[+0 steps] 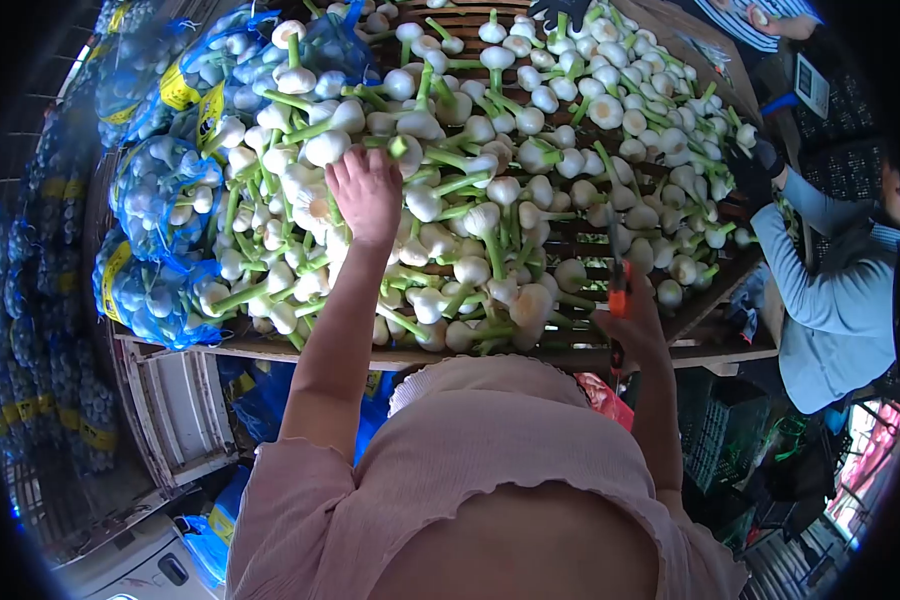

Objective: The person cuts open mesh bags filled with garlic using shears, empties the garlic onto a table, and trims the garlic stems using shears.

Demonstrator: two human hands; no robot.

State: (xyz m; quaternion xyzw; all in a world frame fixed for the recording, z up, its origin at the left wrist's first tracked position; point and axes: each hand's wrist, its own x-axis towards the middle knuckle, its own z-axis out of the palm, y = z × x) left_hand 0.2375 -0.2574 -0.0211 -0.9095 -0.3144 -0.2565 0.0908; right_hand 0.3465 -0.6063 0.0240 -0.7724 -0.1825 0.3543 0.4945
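Note:
My left hand (365,192) is over the pile of fresh garlic, its fingers curled down on a garlic bulb that they mostly hide. A green cut stem (398,148) shows right beside the fingertips. White garlic bulbs (327,148) with trimmed green stalks lie against and around this hand. My right hand (635,325), near the front edge of the table, is closed round an orange-handled cutting tool (619,290). Its narrow dark blade points away from me over the slats; whether it has a second blade I cannot tell.
The garlic lies on a slatted wooden table (450,357). Filled blue net bags (160,195) line its left side. At right, a co-worker in a light blue sleeve (835,290) reaches in with a dark glove (755,170). Another dark glove (560,10) is at the far edge. A scale (812,85) stands upper right, crates (730,430) below.

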